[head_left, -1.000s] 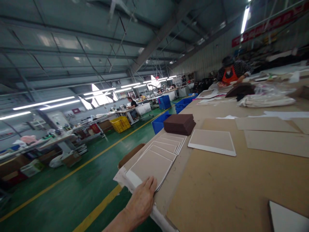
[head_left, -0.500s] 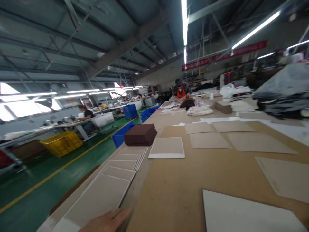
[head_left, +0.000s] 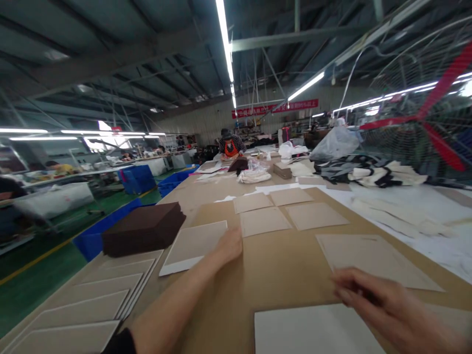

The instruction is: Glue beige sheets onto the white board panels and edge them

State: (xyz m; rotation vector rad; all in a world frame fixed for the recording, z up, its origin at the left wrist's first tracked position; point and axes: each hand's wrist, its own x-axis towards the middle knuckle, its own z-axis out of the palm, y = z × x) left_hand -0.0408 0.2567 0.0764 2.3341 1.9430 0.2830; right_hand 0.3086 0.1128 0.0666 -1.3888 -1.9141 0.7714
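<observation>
My left hand (head_left: 230, 243) reaches forward over the table, fingers curled down at the right edge of a flat beige panel (head_left: 197, 243) with a white border. The fingertips are hidden, so whether they grip its edge does not show. On the right, my right hand (head_left: 383, 300) hovers with loosely bent fingers. A small gap shows between thumb and forefinger, with nothing visible in it. Below its fingertips lies the near corner of a beige sheet (head_left: 379, 258). A white board (head_left: 313, 329) lies at the front, partly behind that hand.
A brown stack (head_left: 143, 228) stands at the left, beyond overlapping white-edged panels (head_left: 88, 309). Several beige sheets (head_left: 263, 221) lie farther back. A fan (head_left: 416, 118) stands at the right beside fabric scraps (head_left: 368, 169). Blue bins (head_left: 88, 246) border the table; a person (head_left: 230, 143) works at its far end.
The view has swung right, bringing the fan into sight. My left hand has moved from the near panels forward to the bordered panel. My right hand has come into view.
</observation>
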